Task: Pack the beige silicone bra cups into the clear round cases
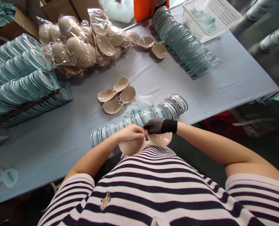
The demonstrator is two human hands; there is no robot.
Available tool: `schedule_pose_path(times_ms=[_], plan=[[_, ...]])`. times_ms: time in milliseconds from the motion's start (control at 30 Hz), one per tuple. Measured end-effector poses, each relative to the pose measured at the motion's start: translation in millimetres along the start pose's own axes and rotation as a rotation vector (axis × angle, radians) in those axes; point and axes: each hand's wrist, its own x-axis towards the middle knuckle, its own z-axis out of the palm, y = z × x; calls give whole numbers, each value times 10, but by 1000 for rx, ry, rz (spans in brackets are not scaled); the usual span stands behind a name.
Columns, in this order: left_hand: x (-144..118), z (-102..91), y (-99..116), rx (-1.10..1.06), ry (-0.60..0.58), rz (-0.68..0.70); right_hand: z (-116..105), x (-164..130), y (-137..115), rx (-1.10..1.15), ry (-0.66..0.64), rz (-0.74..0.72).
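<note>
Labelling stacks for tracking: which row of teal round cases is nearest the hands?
The short curved row of teal cases along the table's near edge, right beyond the left hand and the gloved right hand. The other rows lie far left and far right.

A packing workshop: a long cloth-covered table (pixel 235 78) bears rows of teal cases (pixel 188 50), bagged beige pads (pixel 78 44) and a white basket (pixel 214 15).

Both forearms angle inward, bare left hand (pixel 130 131) and gloved right hand (pixel 157 126) meeting, fingers pinched together.
</note>
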Motion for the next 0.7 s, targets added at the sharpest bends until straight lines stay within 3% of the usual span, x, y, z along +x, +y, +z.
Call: schedule_pose_path(times_ms=[133,267,433,567,700], plan=[[-60,107,35,-18,96,-53,144,-93,-114,-140,90,61],[-42,165,25,-47,179,-90,337,-78,-163,-257,290,142],[81,259,-90,-73,269,-121,638,29,-85,-245,512,211],[180,347,-119,-49,169,-127,755,59,-52,-103,690,307],[228,311,-69,-251,2,-112,534,0,-25,-138,757,307]])
